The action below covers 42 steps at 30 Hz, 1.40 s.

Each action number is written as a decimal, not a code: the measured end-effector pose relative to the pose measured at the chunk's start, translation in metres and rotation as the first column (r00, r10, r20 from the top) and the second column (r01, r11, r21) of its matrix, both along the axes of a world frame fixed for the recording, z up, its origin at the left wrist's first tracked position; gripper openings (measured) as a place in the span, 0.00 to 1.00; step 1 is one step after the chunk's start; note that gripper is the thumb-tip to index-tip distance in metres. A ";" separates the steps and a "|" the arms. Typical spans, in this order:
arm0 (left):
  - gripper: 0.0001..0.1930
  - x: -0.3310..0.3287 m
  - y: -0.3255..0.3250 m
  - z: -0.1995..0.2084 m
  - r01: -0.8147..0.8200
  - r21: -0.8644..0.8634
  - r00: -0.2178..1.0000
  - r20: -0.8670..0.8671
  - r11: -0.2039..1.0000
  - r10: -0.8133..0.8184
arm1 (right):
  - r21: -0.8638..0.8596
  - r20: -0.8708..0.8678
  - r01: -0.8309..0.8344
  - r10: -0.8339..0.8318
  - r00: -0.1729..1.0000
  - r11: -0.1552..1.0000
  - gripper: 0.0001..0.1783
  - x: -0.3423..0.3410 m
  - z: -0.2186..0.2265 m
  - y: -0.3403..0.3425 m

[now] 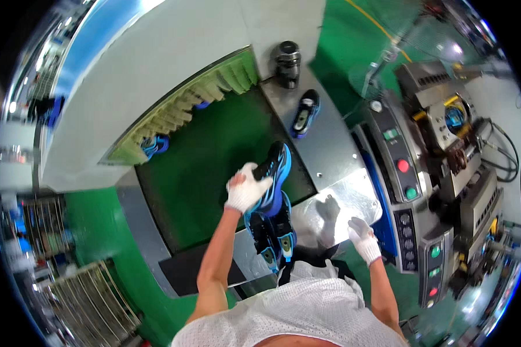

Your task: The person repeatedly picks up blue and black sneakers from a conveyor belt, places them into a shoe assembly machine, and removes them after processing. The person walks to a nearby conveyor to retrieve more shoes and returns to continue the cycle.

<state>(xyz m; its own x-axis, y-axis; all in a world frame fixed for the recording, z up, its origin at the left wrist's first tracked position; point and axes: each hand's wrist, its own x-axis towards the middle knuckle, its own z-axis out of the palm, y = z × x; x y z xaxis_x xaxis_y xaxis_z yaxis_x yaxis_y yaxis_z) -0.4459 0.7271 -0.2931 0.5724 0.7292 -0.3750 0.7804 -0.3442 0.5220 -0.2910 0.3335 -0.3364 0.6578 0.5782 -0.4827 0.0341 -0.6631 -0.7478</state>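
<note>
My left hand (248, 188), in a white glove, grips a black and blue sneaker (281, 166) by its side and holds it over the near right part of the green conveyor belt (191, 156). Just below it, a pair of similar sneakers (274, 232) rests side by side at the metal table edge nearest my body. My right hand (363, 238), also gloved, hovers by the shiny metal plate (347, 202) with its fingers stretched out and nothing in them. A single sneaker (305, 113) lies on the metal ledge right of the belt.
A fringed curtain (185, 113) hangs across the machine opening, with another blue shoe (154, 146) beneath it. A dark metallic flask (288, 63) stands on the ledge. To my right are a control panel (396, 153) with buttons and a machine. Wire racks (87, 303) stand on the left.
</note>
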 end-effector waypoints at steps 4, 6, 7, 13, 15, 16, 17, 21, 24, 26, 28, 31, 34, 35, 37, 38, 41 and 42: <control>0.32 -0.007 -0.107 0.066 0.158 -0.488 0.808 0.563 0.858 0.172 | 0.261 -0.637 0.167 0.039 0.770 0.951 0.27 0.014 0.042 0.033; 0.37 0.024 -0.138 0.102 0.298 -0.619 0.820 0.556 0.726 0.138 | 0.439 -0.781 0.407 0.115 0.614 0.801 0.24 0.006 0.045 0.027; 0.39 0.047 -0.154 0.118 0.418 -0.604 0.757 0.645 0.679 0.107 | 0.474 -0.828 0.523 0.157 0.538 0.708 0.25 0.006 0.047 0.023; 0.38 0.204 -0.198 0.157 0.589 0.242 0.437 0.707 0.771 -0.556 | 0.380 -0.900 0.806 -0.018 0.435 0.454 0.39 0.073 0.111 -0.062; 0.37 0.270 -0.216 0.162 0.611 0.085 0.448 0.783 0.787 -0.432 | 0.510 -0.804 0.733 -0.053 0.592 0.450 0.26 0.096 0.109 -0.117; 0.35 0.309 -0.234 0.173 0.653 0.069 0.464 0.750 0.755 -0.470 | 0.580 -0.756 0.707 -0.055 0.652 0.405 0.22 0.109 0.116 -0.146; 0.35 0.347 -0.240 0.174 0.675 0.170 0.427 0.704 0.718 -0.568 | 0.678 -0.710 0.670 0.031 0.704 0.302 0.23 0.116 0.146 -0.163; 0.40 0.510 -0.262 0.158 0.670 0.549 0.419 0.277 0.500 -0.865 | 0.705 -0.708 0.709 -0.052 0.705 0.008 0.59 0.136 0.162 -0.216; 0.44 0.607 -0.287 0.136 0.683 0.490 0.484 0.251 0.542 -0.838 | 0.731 -0.666 0.682 -0.239 0.707 -0.019 0.58 0.139 0.174 -0.240; 0.44 0.663 -0.295 0.093 0.619 0.540 0.458 0.341 0.570 -0.821 | 0.726 -0.672 0.684 -0.276 0.687 -0.066 0.58 0.135 0.177 -0.252; 0.41 0.693 -0.315 0.065 0.618 0.567 0.538 0.199 0.544 -0.819 | 0.691 -0.686 0.721 -0.357 0.634 -0.048 0.60 0.125 0.175 -0.268; 0.36 0.721 -0.327 0.049 0.651 0.582 0.598 0.002 0.487 -0.801 | 0.588 -0.753 0.799 -0.443 0.486 -0.123 0.59 0.124 0.181 -0.267; 0.36 0.726 -0.322 0.092 0.723 0.511 0.543 -0.004 0.465 -0.840 | 0.611 -0.709 0.789 -0.481 0.515 -0.056 0.41 0.117 0.152 -0.280; 0.38 0.720 -0.320 0.113 0.730 0.500 0.558 -0.042 0.467 -0.828 | 0.581 -0.684 0.814 -0.541 0.489 0.002 0.36 0.121 0.152 -0.278; 0.39 0.695 -0.297 0.141 0.673 0.515 0.603 0.034 0.531 -0.797 | 0.496 -0.621 0.859 -0.640 0.453 0.127 0.27 0.132 0.152 -0.271; 0.39 0.670 -0.291 0.162 0.655 0.502 0.597 0.113 0.565 -0.794 | 0.501 -0.605 0.849 -0.633 0.483 0.169 0.20 0.137 0.153 -0.270; 0.37 0.589 -0.264 0.193 0.543 0.563 0.504 0.375 0.623 -0.778 | 0.483 -0.657 0.871 -0.619 0.430 0.092 0.17 0.182 0.187 -0.221; 0.35 0.556 -0.257 0.200 0.512 0.534 0.533 0.417 0.673 -0.736 | 0.465 -0.692 0.885 -0.612 0.384 0.030 0.19 0.204 0.199 -0.201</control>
